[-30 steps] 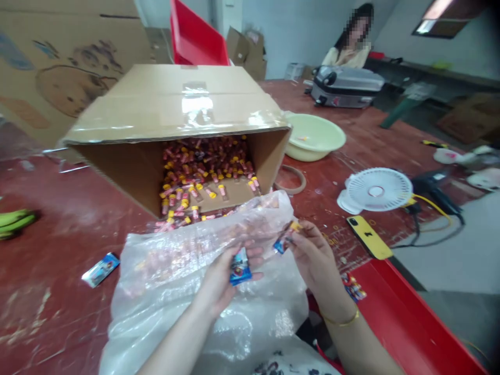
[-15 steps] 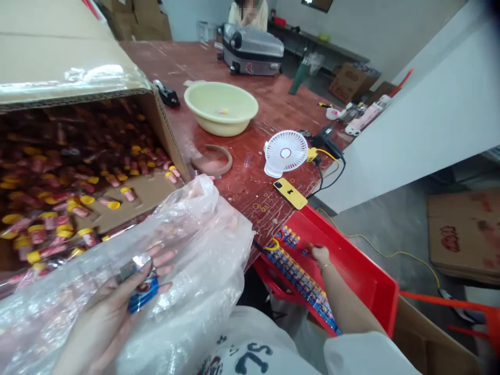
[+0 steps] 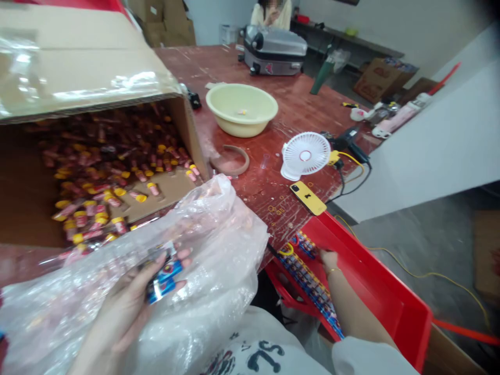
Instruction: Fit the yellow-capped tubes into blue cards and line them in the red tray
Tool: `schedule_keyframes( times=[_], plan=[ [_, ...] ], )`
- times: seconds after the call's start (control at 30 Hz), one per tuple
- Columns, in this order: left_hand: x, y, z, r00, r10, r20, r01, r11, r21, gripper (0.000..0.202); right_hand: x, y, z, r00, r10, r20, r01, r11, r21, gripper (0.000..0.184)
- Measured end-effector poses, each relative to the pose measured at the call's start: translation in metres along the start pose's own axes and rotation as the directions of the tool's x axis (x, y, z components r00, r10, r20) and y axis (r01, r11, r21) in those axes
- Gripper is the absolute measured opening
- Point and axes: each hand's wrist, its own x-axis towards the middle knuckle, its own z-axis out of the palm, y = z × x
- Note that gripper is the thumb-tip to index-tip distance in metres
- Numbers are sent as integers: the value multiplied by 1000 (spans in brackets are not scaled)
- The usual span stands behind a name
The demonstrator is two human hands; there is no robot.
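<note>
Delta vs a second ago: right hand (image 3: 329, 259) has left the plastic bag (image 3: 222, 245) and is now down in the red tray (image 3: 390, 302), which sits off the right edge of the table (image 3: 273, 192). The head has turned right, so the cardboard box (image 3: 97, 67) has slid to the left of the view. In the last half second there is barely any change.

Current state:
- Left hand (image 3: 125, 312): resting on the bag, fingers closed around a blue packet (image 3: 164, 276), thumb on top. There may be a second, silvery packet behind it, too blurred to confirm.
- Right hand: fingers pointing down at the far part of the packet row (image 3: 312, 289) on the tray floor. It's too small in view to tell whether they pinch a packet or have let go.
- Box: on its side, open toward the person, with yellow-capped tubes (image 3: 105, 177) spilling toward the bag.
- Phone (image 3: 308, 198), fan (image 3: 305, 154) and basin (image 3: 242, 107) are further out on the table, well clear. Another person sits at the far end.

My read on doing it well:
- Seat each packet flat and butted against its neighbour, same face up, so the row stays straight.
- Let go only once it lies flush; don't drag the neighbours.
- Keep the left grip firm, since the bag film is slippery.
- Watch the sleeve near the tray wall.
</note>
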Motion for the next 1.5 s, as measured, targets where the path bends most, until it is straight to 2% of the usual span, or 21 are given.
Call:
schedule_keyframes(
  times=[0.07,0.13,0.2,0.23,0.27,0.3,0.33,0.37,0.4,0.47,0.57,0.63,0.7,0.8,0.9,0.97,1.03,1.1,1.2,1.4,1.5],
  plan=[
    [-3,-1,-2,999,27,39,-26,999,-39,40,-5,-21,-6,995,-59,-84,63,997,43,28],
    [-3,-4,-5,996,61,72,-57,997,-44,42,-13,-55,-3,973,-184,-142,200,974,110,32],
    [0,-7,-10,991,92,101,-88,995,-46,42,-31,-104,10,916,-373,-146,397,894,208,36],
    [2,-8,-13,987,108,115,-103,993,-54,41,-46,-133,21,856,-504,-114,515,817,258,35],
    [4,-9,-15,984,124,129,-117,991,-65,40,-65,-163,34,764,-643,-52,625,717,308,31],
    [4,-10,-17,980,137,143,-127,989,-76,39,-87,-195,49,630,-776,39,718,601,351,26],
    [4,-10,-18,977,147,155,-135,987,-88,39,-109,-226,67,459,-872,172,779,488,394,21],
    [4,-10,-20,974,157,163,-142,985,-99,39,-131,-256,88,310,-891,332,800,433,415,19],
    [3,-10,-21,972,167,165,-151,983,-108,39,-151,-284,110,221,-843,490,815,435,382,16],
    [1,-10,-24,970,187,157,-168,978,-123,39,-183,-328,156,184,-781,596,825,452,338,15],
    [0,-11,-30,969,223,107,-204,965,-163,38,-210,-360,210,246,-693,677,817,525,240,20],
    [1,-13,-34,967,249,60,-234,953,-190,38,-217,-364,229,268,-643,717,801,563,206,24],
    [3,-14,-38,963,266,35,-253,945,-206,39,-217,-363,235,258,-613,747,779,589,214,27],
    [6,-15,-40,956,290,43,-275,938,-211,39,-214,-359,222,206,-603,771,725,623,294,37],
    [8,-15,-38,956,289,49,-274,941,-199,37,-217,-354,184,129,-631,765,624,651,432,42],
    [9,-15,-36,959,274,68,-256,945,-203,34,-224,-349,148,32,-660,751,445,682,581,40],
    [11,-16,-34,954,282,99,-257,944,-209,32,-233,-344,111,-74,-708,702,196,680,706,34],
    [11,-16,-34,943,308,126,-280,939,-197,32,-241,-339,81,-138,-759,636,35,638,769,30],
    [12,-16,-33,936,335,111,-314,933,-175,35,-246,-334,59,-189,-800,570,81,566,821,27],
    [13,-18,-31,903,429,-31,-430,899,-87,30,-246,-334,59,-308,-828,468,374,347,860,31],
    [13,-19,-30,892,449,-60,-452,890,-67,28,-247,-334,61,-344,-794,501,416,350,839,30]
  ],
)
